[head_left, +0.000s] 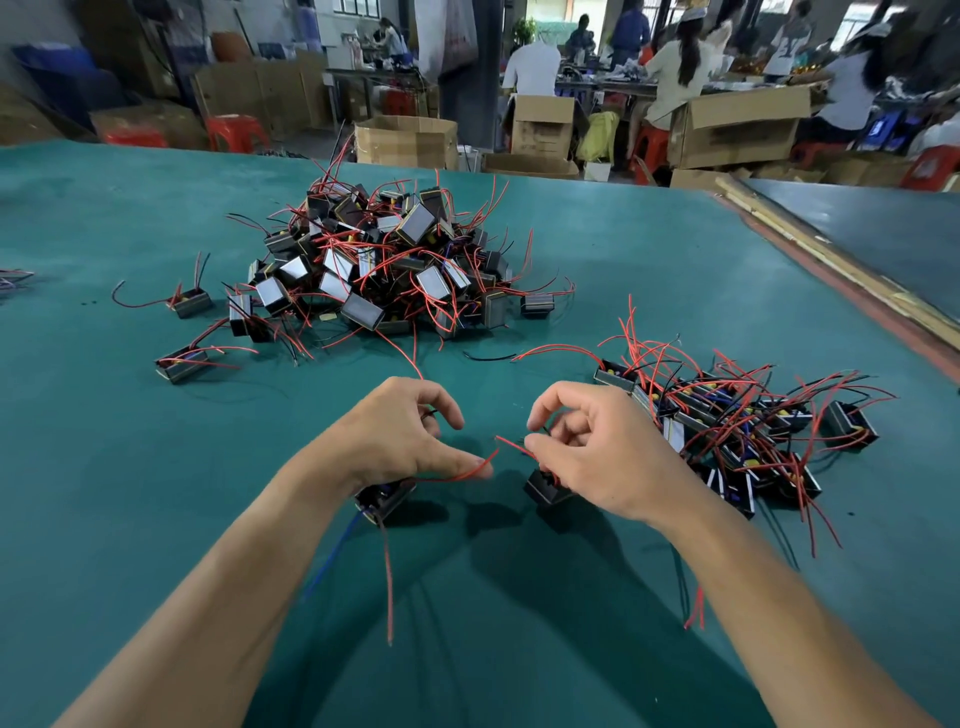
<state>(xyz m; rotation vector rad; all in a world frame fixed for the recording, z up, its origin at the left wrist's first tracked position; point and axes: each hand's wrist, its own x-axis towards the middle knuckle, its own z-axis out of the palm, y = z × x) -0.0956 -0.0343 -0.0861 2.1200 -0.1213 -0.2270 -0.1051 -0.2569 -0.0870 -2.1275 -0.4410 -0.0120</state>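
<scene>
The green desk carries all the work items. One large pile of small black wired units, too many and too tangled to count, sits at the centre far from the person. One lower pile lies to the right, just beside the right forearm. Two single units lie apart to the left of the large pile. Both hands work near the desk's front, between the two piles, and each handles one unit. The left hand curls its fingers over the left unit, which sits under the palm just above the desk. This unit's long axis runs diagonally, from near-left to far-right. Its left red lead passes under the extended thumb and points right, toward the other hand. One blue lead and one further red lead trail from it toward the person. The right hand pinches the right red lead between thumb and forefinger, with the lead's free end pointing left. The right unit sits below the thumb base; whether it rests on the desk cannot be determined. The two red lead ends are near each other but apart.
</scene>
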